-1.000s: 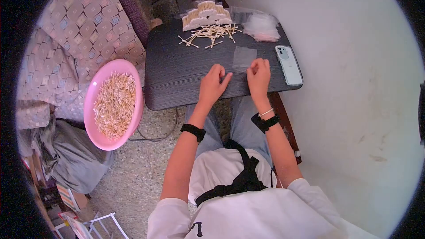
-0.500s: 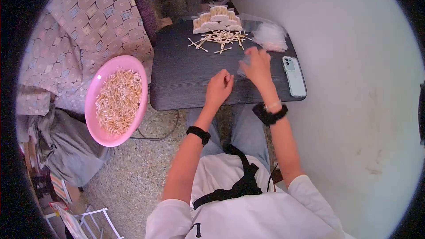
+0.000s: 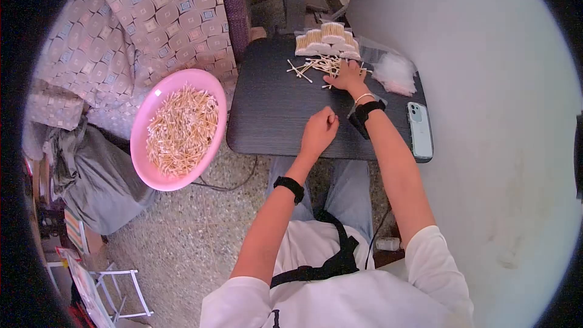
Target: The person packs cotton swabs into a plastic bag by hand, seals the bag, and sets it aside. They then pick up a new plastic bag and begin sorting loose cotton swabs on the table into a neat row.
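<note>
Several loose swabs [image 3: 326, 64], one illegible shirt mark [image 3: 276, 319]

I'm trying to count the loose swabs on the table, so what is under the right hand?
The right hand covers part of the right side of the loose swabs; some stick out around it. How many lie beneath cannot be seen.

Site reads as a home room: patterned fabric [image 3: 164, 18], speckled floor [image 3: 194, 237], marked pale wall [image 3: 486, 146], small dark table [image 3: 273, 112].
</note>
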A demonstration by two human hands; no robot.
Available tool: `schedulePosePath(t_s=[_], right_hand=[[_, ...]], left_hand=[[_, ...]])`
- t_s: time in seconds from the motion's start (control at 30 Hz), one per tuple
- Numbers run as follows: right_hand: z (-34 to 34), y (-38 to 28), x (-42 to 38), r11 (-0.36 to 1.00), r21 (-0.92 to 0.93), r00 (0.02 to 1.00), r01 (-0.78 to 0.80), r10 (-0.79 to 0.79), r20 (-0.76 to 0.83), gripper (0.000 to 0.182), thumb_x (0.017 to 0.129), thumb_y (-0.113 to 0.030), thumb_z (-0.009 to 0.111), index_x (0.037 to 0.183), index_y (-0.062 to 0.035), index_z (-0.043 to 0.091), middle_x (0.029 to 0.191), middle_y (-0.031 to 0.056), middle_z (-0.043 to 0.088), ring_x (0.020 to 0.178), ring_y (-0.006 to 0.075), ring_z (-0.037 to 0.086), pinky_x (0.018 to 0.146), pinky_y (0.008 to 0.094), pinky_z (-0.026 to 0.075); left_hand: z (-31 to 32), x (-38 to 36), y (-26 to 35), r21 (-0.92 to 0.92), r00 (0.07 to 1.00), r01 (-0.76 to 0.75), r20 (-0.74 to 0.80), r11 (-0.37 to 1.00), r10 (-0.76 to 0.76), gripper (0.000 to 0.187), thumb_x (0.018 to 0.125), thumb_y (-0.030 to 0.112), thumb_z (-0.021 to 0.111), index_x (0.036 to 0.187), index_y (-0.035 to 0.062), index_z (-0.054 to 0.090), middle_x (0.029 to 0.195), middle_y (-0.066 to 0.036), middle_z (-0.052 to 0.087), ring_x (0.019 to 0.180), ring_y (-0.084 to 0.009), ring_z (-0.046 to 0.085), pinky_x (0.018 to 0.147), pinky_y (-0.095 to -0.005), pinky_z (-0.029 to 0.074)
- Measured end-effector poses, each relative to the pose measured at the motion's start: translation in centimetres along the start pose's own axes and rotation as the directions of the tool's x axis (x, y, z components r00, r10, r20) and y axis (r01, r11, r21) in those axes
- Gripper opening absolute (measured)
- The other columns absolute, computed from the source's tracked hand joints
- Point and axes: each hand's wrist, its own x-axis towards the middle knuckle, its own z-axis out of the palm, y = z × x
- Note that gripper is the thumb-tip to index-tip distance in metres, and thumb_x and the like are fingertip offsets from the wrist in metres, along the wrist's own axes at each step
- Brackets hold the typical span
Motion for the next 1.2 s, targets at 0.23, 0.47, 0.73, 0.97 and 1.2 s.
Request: schedulePosePath(t_s=[0.23, 0.47, 0.73, 0.97, 1.2], right_hand=[[2.7, -1.8, -2.3, 0.935, -0.046, 0.923, 0.351, -0.353, -0.155, 0.054, 0.081, -0.031, 0.067, 0.123, -0.0021, 0.051, 0.116, 0.0204, 0.05, 0.114, 0.0393, 0.05, 0.097, 0.049, 0.04], [4.2, -2.5, -5.9, 0.817, -0.054, 0.766, 0.574, -0.56, -0.315, 0.04, 0.08, -0.012, 0.056, 0.119, -0.0011, 0.054, 0.106, 0.0193, 0.054, 0.103, 0.0362, 0.053, 0.088, 0.0429, 0.046], [3.8, -3.6, -11.3, 0.671, 0.076, 0.658, 0.737, -0.688, -0.308, 0.05, 0.082, -0.011, 0.061, 0.13, -0.0059, 0.049, 0.123, 0.0219, 0.047, 0.117, 0.0395, 0.047, 0.097, 0.0435, 0.042], [2.0, -4.3, -12.5, 0.884, 0.068, 0.821, 0.463, -0.398, -0.41, 0.059, 0.085, -0.033, 0.064, 0.135, -0.0088, 0.045, 0.136, 0.0268, 0.038, 0.129, 0.05, 0.032, 0.102, 0.0572, 0.033], [4.5, -4.5, -11.4, 0.974, 0.094, 0.955, 0.206, -0.179, -0.236, 0.063, 0.093, -0.043, 0.052, 0.141, -0.0052, 0.037, 0.146, 0.0299, 0.028, 0.133, 0.0535, 0.024, 0.108, 0.0599, 0.022]], left_hand=[[0.4, 0.1, -0.4, -0.035, 0.998, -0.04, -0.054, 0.999, 0.038, 0.022, 0.082, 0.006, 0.063, 0.076, 0.0004, 0.042, 0.068, -0.017, 0.053, 0.06, -0.0363, 0.053, 0.057, -0.0412, 0.044], [-1.0, -0.5, -0.3, 0.273, 0.893, -0.088, -0.405, 0.958, 0.198, 0.021, 0.074, 0.003, 0.063, 0.088, 0.0041, 0.048, 0.092, -0.014, 0.052, 0.095, -0.0341, 0.049, 0.084, -0.044, 0.039], [-7.5, 1.6, -4.6, 0.689, 0.925, 0.045, -0.302, 0.723, 0.23, 0.063, 0.086, 0.028, 0.054, 0.145, 0.0147, 0.035, 0.145, -0.02, 0.033, 0.136, -0.0421, 0.025, 0.105, -0.066, 0.017], [-7.9, 2.1, -5.5, 0.84, 0.99, -0.087, 0.015, 0.535, 0.138, 0.059, 0.095, 0.052, 0.04, 0.147, 0.0267, 0.032, 0.154, -0.011, 0.026, 0.141, -0.0389, 0.019, 0.106, -0.0681, 0.012], [-8.1, 1.5, -5.4, 0.819, 0.976, -0.199, 0.118, 0.539, 0.181, 0.061, 0.091, 0.06, 0.042, 0.143, 0.0272, 0.04, 0.149, -0.009, 0.036, 0.138, -0.0385, 0.027, 0.111, -0.0573, 0.016]])
